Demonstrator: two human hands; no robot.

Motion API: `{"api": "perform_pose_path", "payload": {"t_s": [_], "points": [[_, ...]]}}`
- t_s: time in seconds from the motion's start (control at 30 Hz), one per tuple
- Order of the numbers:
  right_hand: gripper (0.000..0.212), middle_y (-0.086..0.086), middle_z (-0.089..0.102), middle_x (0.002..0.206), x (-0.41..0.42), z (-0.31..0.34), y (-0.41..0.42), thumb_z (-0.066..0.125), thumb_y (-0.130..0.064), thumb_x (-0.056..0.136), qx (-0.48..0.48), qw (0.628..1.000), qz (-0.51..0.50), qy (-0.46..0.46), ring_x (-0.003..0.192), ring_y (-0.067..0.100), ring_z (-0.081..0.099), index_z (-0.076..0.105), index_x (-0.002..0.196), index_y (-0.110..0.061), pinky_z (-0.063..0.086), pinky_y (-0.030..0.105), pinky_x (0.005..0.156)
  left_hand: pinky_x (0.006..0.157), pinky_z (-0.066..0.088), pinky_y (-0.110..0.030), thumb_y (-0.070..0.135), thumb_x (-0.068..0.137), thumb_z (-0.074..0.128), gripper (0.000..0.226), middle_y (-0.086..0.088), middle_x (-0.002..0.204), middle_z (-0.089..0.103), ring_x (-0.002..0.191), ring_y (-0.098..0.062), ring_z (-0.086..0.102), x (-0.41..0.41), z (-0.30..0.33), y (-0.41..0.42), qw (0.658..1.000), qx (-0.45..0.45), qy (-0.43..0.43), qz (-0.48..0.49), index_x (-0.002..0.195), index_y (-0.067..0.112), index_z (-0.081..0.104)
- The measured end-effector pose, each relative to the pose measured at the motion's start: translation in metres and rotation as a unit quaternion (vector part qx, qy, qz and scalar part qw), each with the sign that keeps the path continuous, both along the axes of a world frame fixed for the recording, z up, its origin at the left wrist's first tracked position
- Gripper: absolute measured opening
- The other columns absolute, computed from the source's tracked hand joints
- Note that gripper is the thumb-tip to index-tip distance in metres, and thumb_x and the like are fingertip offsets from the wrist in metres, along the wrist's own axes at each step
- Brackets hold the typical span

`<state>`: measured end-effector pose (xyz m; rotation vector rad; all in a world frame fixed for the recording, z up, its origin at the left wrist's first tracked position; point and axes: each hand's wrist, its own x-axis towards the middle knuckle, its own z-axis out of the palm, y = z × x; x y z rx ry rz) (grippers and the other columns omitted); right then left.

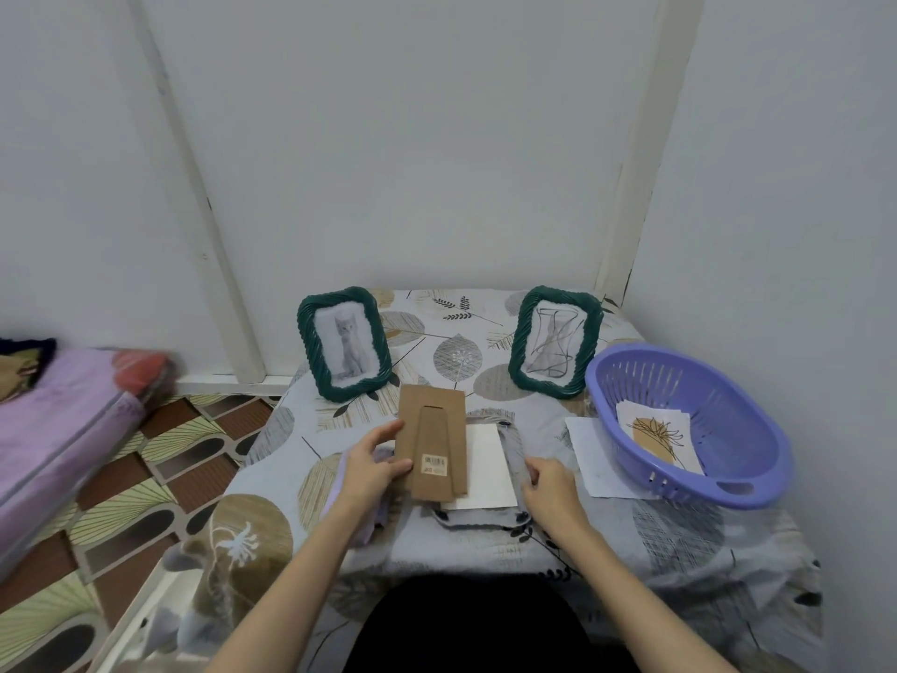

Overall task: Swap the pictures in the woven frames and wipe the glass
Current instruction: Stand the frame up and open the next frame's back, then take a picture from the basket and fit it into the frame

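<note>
The left hand (pixel 371 466) gripped the brown cardboard backing (pixel 432 449) of a frame by its left edge, thumb on top and fingers curled beneath, holding it tilted up off the desk (pixel 679 531). The backing's fold-out stand and a small barcode sticker (pixel 434 464) faced the camera. The right hand (pixel 551 488) hovered just right of it with fingers loosely curled, holding nothing.

Under and just right of the backing lay a white sheet (pixel 488 468), resting on what looked like a third frame lying flat, its dark edge showing at the near side; how the two sat together could not be told. A pale purple cloth (pixel 359 522) lay beneath the left wrist.

At the far side of the desk stood two green woven frames, well apart: the left frame (pixel 343 343) held a cat picture, the right frame (pixel 555 341) a line drawing. A purple basket (pixel 757 429) sat at the right, with a plant print (pixel 660 437) inside it. Another white paper (pixel 594 459) lay partly under the basket's left rim. The desk wore a leaf-patterned cover. A bed (pixel 63 429) with a pink blanket stood far to the left.
</note>
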<state>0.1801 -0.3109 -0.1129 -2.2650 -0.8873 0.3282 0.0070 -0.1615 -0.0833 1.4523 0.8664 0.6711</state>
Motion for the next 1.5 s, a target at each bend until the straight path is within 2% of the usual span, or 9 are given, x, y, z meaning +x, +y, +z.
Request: {"api": "perform_pose_path", "payload": {"t_s": [0.2,0.37,0.57,0.63,0.73,0.83,0.93,1.13,1.5], "points": [[0.02,0.004,0.028,0.054,0.027,-0.002,-0.014,0.042,0.004,0.068,0.012,0.998,-0.062,-0.009,0.055,0.02,0.027,0.035,0.053,-0.007,0.019,0.029,0.053,0.086,0.051,-0.035,-0.015,0.076,0.06,0.056,-0.009,0.12,0.055,0.107,-0.023,0.055,-0.005,0.002,0.01,0.998,0.006,0.061,-0.003,0.125,0.008,0.052],[0.018,0.017,0.058,0.063,0.048,-0.005,-0.035,0.051,-0.002,0.078,0.021,0.997,-0.078,0.005,0.058,0.018,0.044,0.066,0.087,0.003,0.031,0.025,0.056,0.077,0.045,-0.026,-0.013,0.079,0.053,0.049,-0.018,0.118,0.056,0.097,-0.02,0.051,0.009,-0.006,0.004,0.979,0.066,0.188,-0.046,0.126,0.0,0.049],[0.034,0.017,0.067,0.086,0.041,0.0,-0.04,0.048,0.009,0.077,0.015,0.997,-0.072,0.004,0.074,0.022,0.055,0.068,0.099,-0.005,0.037,0.023,0.065,0.099,0.032,-0.03,0.013,0.091,0.039,0.034,-0.018,0.13,0.051,0.123,-0.029,0.043,0.021,-0.003,-0.01,0.801,0.362,0.461,-0.123,0.118,0.003,0.056],[0.035,0.003,0.052,0.069,0.036,-0.001,-0.039,0.047,0.01,0.076,0.008,0.998,-0.069,0.008,0.072,0.017,0.044,0.057,0.07,-0.023,0.035,0.023,0.058,0.112,0.019,-0.037,0.032,0.095,0.037,0.045,-0.012,0.15,0.028,0.139,-0.029,0.022,0.023,-0.008,-0.011,0.77,0.406,0.472,-0.141,0.134,0.01,0.04],[0.041,-0.002,0.035,0.069,0.031,-0.002,-0.037,0.047,0.008,0.076,0.004,0.998,-0.068,0.01,0.071,0.018,0.038,0.032,0.061,-0.027,0.023,0.018,0.049,0.116,0.001,-0.047,0.055,0.09,0.038,0.064,0.003,0.158,0.002,0.146,-0.025,-0.003,0.02,-0.019,-0.009,0.783,0.36,0.463,-0.207,0.145,0.027,0.02],[0.028,0.009,0.053,0.081,0.024,-0.003,-0.032,0.051,0.005,0.08,0.016,0.998,-0.063,0.008,0.082,0.026,0.053,0.064,0.091,-0.017,0.039,0.027,0.064,0.116,-0.003,-0.048,0.057,0.09,0.037,0.066,0.004,0.158,0.002,0.146,-0.024,-0.002,0.014,-0.027,-0.006,0.789,0.338,0.464,-0.218,0.146,0.031,0.014],[0.031,0.013,0.065,0.103,0.019,-0.003,-0.03,0.056,-0.006,0.085,0.028,0.998,-0.061,0.017,0.097,0.025,0.058,0.061,0.116,-0.007,0.045,0.03,0.086,0.116,0.001,-0.048,0.054,0.092,0.036,0.06,0.006,0.157,0.009,0.146,-0.022,0.0,0.016,-0.028,-0.004,0.802,0.359,0.438,-0.191,0.145,0.03,0.021],[0.039,0.001,0.066,0.09,0.014,0.0,-0.026,0.077,-0.041,0.066,0.032,0.995,-0.07,0.058,0.087,0.017,0.061,0.07,0.088,-0.009,0.048,0.029,0.074,0.117,0.001,-0.051,0.047,0.091,0.045,0.051,0.011,0.153,0.026,0.146,-0.018,0.003,0.041,-0.024,-0.018,0.836,0.352,0.351,-0.233,0.138,0.029,0.039],[0.021,-0.002,0.066,0.073,0.019,0.007,-0.024,0.077,-0.022,0.068,0.045,0.983,-0.15,0.094,0.081,0.019,0.061,0.06,0.056,-0.025,0.047,0.029,0.074,0.116,0.005,-0.047,0.044,0.092,0.045,0.05,0.009,0.15,0.032,0.145,-0.014,0.011,0.044,-0.03,-0.023,0.842,0.364,0.339,-0.208,0.137,0.023,0.039]]}}
